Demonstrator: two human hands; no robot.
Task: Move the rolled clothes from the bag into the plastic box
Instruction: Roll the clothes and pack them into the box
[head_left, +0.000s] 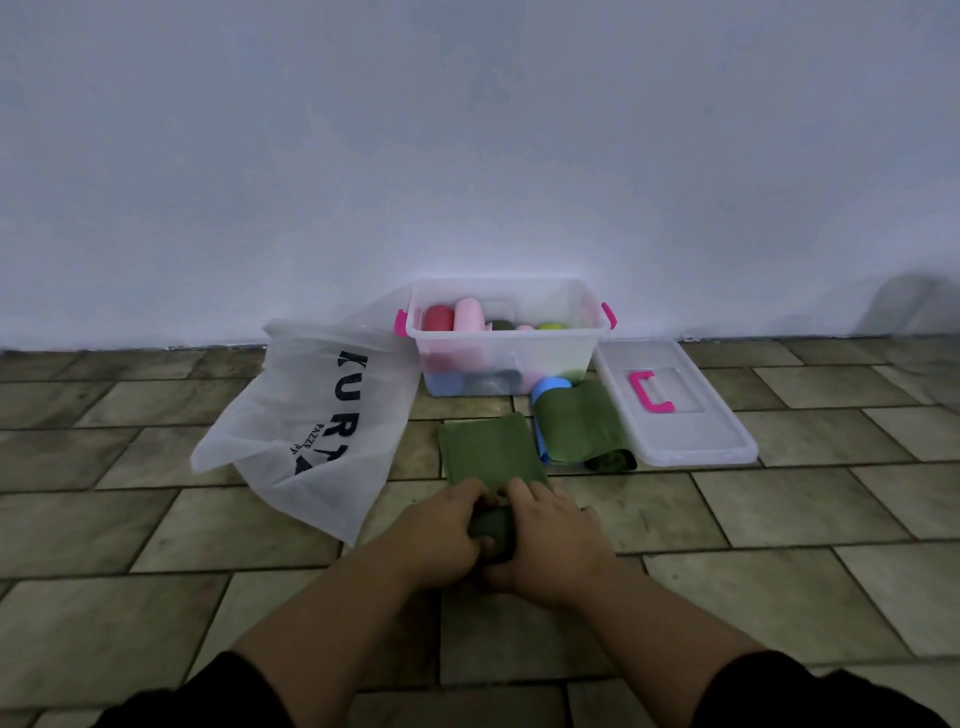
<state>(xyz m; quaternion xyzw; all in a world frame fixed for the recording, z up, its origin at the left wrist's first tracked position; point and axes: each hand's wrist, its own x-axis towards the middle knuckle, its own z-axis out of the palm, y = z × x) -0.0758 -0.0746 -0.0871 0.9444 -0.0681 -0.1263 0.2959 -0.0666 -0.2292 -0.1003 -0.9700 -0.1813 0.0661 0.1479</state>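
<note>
Your left hand (447, 525) and right hand (553, 540) sit side by side low on the tiled floor (779, 519), both gripping the rolled near end of a green cloth (488, 449). Your fingers (475, 491) are curled over the top of the roll, while the rest of the cloth lies flat on the tiles and stretches away from you toward the plastic box (571, 348). That box stands open against the pale wall (467, 156) and already holds several rolled clothes (439, 317): red, pink, dark green, yellow-green, blue and grey ones show through its clear sides. To the left of the box, touching its corner, lies the translucent white bag (311, 415) with black lettering, slumped flat on the floor. To the right of the box rests its clear lid (691, 441) with a pink handle. Between the lid and the cloth you are gripping lies a second green cloth (576, 426), loosely unrolled, with a blue roll (550, 387) at its far end just in front of the box.
</note>
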